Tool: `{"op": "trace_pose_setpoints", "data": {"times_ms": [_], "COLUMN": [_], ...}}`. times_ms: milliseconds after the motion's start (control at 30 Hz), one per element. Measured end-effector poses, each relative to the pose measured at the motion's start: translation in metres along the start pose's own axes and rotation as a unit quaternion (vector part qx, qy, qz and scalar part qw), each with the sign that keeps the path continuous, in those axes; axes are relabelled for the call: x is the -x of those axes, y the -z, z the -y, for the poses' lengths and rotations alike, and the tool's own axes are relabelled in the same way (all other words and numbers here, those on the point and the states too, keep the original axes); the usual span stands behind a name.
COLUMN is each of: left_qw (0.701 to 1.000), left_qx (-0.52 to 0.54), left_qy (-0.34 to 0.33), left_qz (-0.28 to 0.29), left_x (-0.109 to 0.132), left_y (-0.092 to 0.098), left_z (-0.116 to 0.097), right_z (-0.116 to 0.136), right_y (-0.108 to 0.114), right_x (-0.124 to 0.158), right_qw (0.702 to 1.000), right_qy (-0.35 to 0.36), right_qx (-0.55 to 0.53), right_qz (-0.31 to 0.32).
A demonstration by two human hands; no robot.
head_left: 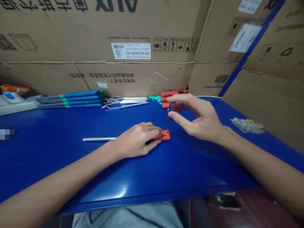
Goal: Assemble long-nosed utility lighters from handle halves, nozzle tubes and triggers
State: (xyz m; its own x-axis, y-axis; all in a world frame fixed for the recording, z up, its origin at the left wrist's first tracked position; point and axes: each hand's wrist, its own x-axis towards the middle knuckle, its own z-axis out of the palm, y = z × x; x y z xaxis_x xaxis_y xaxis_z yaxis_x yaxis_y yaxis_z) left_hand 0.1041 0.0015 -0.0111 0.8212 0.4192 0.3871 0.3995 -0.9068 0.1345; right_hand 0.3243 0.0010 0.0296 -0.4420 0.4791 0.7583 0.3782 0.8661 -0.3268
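Observation:
My left hand (pixel 137 140) rests over a flat orange-red plastic part (pixel 165 136), with its fingertips pressing on the part. A thin silver metal rod (pixel 98 139) lies on the table and runs into the palm side of that hand, where its far end is hidden. My right hand (pixel 193 117) pinches a small screwdriver (pixel 172 107) with a purple handle between thumb and fingers. Its thin shaft points down, and the tip meets the orange-red part.
The blue table (pixel 194 167) ends at a front edge near my lap. Along the back lie blue-and-teal handled rods (pixel 80 98), silver rods with fine wires (pixel 125 102), and stacked orange-red parts (pixel 173 94). Pale small parts (pixel 247 125) sit at right. Cardboard boxes (pixel 118 38) stand behind.

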Motion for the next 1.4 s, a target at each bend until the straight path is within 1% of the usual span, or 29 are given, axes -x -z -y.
{"op": "trace_pose_setpoints", "data": {"times_ms": [300,467,600,767,967,1100,1400], "left_qw": [1.0,1.0,1.0,1.0,1.0,1.0,1.0], "left_qx": [0.004,0.005,-0.001,0.001,0.0,-0.007,-0.005], "left_qy": [0.005,0.006,0.002,0.002,0.006,0.003,0.004], "left_qz": [0.002,0.005,0.0,0.001,0.003,0.003,-0.001], "left_x": [0.0,0.0,0.0,0.0,0.0,0.0,0.0], "left_y": [0.0,0.0,0.0,0.0,0.0,0.0,0.0], "left_z": [-0.001,0.0,0.0,0.0,-0.001,-0.001,0.0], "right_z": [-0.003,-0.006,-0.002,0.004,0.002,0.002,0.003], "right_y": [-0.002,-0.002,-0.002,-0.004,-0.004,-0.004,-0.006], "right_x": [0.0,0.001,0.001,0.001,0.001,0.0,0.0], "right_qw": [1.0,1.0,0.998,1.0,1.0,1.0,1.0], "right_qy": [-0.016,0.012,0.035,0.016,0.001,-0.017,-0.018], "right_qx": [-0.009,0.009,0.042,0.012,-0.014,-0.025,0.013], "right_qz": [-0.019,-0.023,-0.021,0.003,0.012,0.008,-0.018]}}
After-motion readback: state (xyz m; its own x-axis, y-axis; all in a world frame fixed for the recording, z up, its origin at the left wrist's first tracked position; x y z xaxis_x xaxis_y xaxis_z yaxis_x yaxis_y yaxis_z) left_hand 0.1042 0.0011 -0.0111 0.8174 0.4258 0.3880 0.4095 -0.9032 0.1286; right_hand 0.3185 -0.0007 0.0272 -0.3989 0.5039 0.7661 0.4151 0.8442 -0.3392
